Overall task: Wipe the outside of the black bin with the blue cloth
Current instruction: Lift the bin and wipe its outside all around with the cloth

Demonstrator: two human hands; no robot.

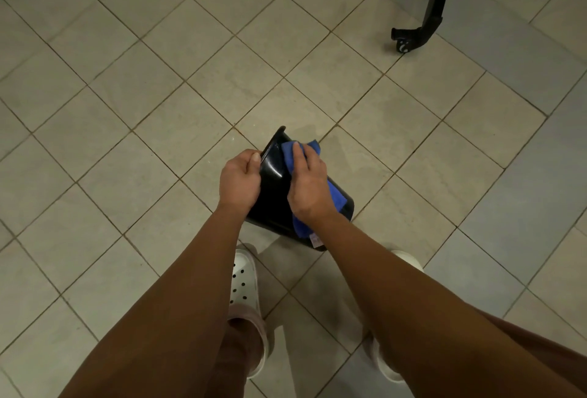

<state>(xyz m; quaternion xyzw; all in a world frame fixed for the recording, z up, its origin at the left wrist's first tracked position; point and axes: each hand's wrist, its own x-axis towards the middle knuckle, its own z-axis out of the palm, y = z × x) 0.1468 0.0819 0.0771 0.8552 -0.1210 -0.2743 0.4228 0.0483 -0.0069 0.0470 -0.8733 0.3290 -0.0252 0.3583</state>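
A small glossy black bin (273, 188) is held tilted above the tiled floor, its open rim pointing up and to the left. My left hand (239, 180) grips the rim, thumb on the outside edge. The blue cloth (297, 156) lies draped over the bin's outer wall and hangs down past its base. My right hand (306, 186) presses the cloth against that wall, fingers lying over it. The part of the cloth under my palm is hidden.
Beige square floor tiles (158, 79) spread all around. A black metal furniture leg with a foot (422, 32) stands at the upper right. My feet in white perforated clogs (244, 283) are directly below the bin.
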